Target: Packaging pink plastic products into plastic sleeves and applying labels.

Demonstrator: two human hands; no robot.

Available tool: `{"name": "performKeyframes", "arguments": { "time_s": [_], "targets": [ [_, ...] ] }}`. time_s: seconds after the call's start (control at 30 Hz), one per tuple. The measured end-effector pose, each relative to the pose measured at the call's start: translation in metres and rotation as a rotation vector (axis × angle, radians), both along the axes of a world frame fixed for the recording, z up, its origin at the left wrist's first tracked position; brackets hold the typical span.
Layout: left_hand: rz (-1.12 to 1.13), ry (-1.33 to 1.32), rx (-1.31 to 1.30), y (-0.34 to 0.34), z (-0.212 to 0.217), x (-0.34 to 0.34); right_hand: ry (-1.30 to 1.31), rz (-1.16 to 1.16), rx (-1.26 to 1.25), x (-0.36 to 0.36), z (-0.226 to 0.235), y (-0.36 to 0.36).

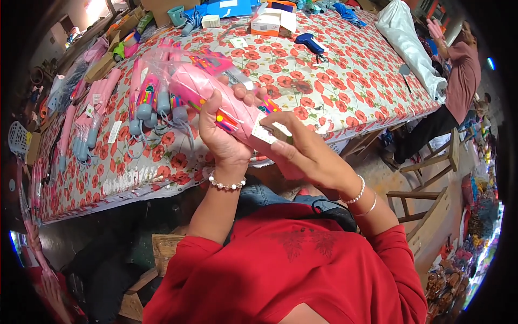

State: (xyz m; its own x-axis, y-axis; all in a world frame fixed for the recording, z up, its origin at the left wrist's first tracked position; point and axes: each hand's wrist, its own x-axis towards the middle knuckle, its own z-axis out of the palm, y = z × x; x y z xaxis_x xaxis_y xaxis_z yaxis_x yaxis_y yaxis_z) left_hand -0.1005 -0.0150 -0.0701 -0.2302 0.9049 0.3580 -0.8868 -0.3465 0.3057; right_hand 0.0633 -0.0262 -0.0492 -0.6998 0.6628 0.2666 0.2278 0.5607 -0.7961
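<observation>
A pink folded umbrella (195, 86), printed with bright multicoloured marks, lies slantwise between my hands above the table's near edge. Clear plastic (156, 62) shows around its far end. My left hand (224, 129) wraps it from the left, thumb on top and fingertips showing over the far side. At its near end my right hand (310, 154) grips a small white card tag (263, 128) against the pink fabric, thumb below and fingers bent above. Just left of my hands, several umbrellas with grey-blue handles (144, 112) and wrist straps lie on the table.
A red-flowered cloth covers the table (345, 97). More pink umbrellas (89, 121) lie at left. Farther back are a blue gun-shaped tool (309, 42), an open white-orange box (267, 22) and a long white bundle (410, 43). Another person (463, 75) and wooden stools (440, 156) are at right.
</observation>
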Motion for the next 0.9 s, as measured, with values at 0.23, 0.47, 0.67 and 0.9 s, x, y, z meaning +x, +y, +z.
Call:
{"name": "performKeyframes", "arguments": {
  "time_s": [0.23, 0.47, 0.67, 0.9],
  "targets": [
    [0.024, 0.033, 0.022, -0.004, -0.005, 0.007, -0.237, -0.095, -0.034, -0.004, 0.004, -0.008],
    [0.011, 0.172, -0.068, -0.015, -0.019, 0.042, -0.123, -0.183, 0.111, -0.01, 0.003, -0.004],
    [-0.043, 0.273, -0.073, -0.015, -0.009, 0.031, -0.218, -0.243, 0.185, -0.001, 0.018, -0.001],
    [0.242, 0.387, -0.075, 0.007, 0.027, -0.013, 0.006, -0.15, 0.544, 0.019, -0.006, 0.016]
  ]
}}
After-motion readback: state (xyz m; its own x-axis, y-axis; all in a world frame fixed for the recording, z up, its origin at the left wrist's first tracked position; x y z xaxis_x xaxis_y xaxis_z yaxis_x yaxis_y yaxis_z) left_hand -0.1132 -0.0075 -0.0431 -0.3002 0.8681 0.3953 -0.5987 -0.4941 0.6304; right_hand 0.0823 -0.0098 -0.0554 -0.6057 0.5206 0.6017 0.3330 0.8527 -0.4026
